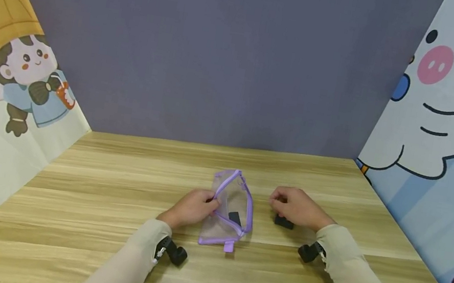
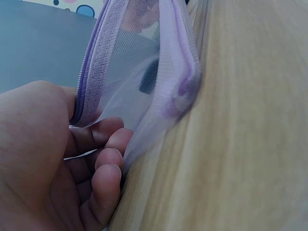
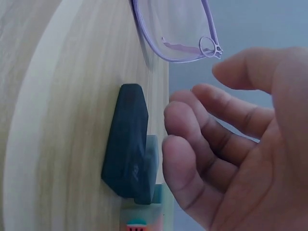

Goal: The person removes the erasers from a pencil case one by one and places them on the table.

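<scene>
A purple-edged, see-through mesh zipper pouch (image 1: 213,231) lies on the table with its mouth spread wide. My left hand (image 1: 194,207) pinches the zipper edge on its left side, thumb over the rim. Through the mesh shows a small dark block-like thing (image 1: 234,218); its kind is unclear. To the pouch's right, my right hand (image 1: 298,207) hovers with loosely bent fingers and nothing between them. Below that hand sits a black, angular object (image 3: 126,142), apart from the fingertips in the right wrist view and partly hidden by the hand in the head view.
The wood-grain table (image 1: 111,252) runs back to a grey-purple panel (image 1: 223,52). Cartoon-printed walls stand at left (image 1: 4,165) and right (image 1: 447,132). Each wrist wears a small black camera, the left one (image 1: 177,255) close to the tabletop. A ring-shaped zipper pull (image 3: 208,46) hangs at the pouch's end.
</scene>
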The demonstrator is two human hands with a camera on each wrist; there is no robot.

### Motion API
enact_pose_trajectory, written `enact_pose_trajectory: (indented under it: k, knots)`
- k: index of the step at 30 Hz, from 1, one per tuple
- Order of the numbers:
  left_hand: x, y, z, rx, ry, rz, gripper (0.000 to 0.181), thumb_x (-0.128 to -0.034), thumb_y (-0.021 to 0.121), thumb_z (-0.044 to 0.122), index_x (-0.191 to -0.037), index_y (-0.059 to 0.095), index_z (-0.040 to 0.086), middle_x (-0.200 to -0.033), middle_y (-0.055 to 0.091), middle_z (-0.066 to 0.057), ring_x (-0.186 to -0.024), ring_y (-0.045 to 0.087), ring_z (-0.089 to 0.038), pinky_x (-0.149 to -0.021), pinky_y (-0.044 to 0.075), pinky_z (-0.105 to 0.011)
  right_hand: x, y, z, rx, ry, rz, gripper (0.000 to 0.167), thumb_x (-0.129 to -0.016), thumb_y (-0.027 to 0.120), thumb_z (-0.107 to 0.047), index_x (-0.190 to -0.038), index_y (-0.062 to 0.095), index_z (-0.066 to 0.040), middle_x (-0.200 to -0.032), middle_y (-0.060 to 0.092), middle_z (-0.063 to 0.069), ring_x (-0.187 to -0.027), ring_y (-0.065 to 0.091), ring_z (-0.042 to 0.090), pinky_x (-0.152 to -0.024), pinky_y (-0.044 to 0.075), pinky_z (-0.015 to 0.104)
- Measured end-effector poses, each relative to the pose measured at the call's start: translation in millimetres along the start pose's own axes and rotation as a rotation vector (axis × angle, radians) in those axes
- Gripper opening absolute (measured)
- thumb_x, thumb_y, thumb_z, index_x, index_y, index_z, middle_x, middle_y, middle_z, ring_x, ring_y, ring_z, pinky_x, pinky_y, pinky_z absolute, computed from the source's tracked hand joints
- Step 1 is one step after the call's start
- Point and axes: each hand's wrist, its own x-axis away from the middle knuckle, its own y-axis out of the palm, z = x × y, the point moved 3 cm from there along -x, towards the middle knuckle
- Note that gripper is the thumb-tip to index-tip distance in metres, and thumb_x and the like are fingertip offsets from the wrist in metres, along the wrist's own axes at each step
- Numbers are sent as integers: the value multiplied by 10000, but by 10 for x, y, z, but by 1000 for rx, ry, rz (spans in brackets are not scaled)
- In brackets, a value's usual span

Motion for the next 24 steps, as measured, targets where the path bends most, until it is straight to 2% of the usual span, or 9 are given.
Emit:
enact_pose_trajectory:
  k: [7,16,24]
  knots:
    - [-3,-4,2,-1,0,6,293,-1019,537,267,-763,618,148,-697,614,25,-547,484,-118,-481,401,-275,-26,38,-55,39,-36,-3,140,-1006,596,-157,-1026,693,-57,-792,651,6,-667,600,140,-627,500,330]
    - [14,-6,23,-10,-5,12,295,-1005,541,267,-751,621,141,-690,636,34,-549,491,-115,-491,398,-280,-17,84,-108,12,-8,-33,154,-1016,586,-183,-1043,690,-72,-836,663,34,-709,625,171,-646,508,347]
    - [17,-9,31,14,-14,9,290,-1011,544,263,-761,624,141,-703,644,18,-549,495,-119,-484,398,-275,-53,150,-176,44,-39,-38,126,-995,592,-154,-1009,684,-69,-825,666,24,-663,629,160,-653,515,341]
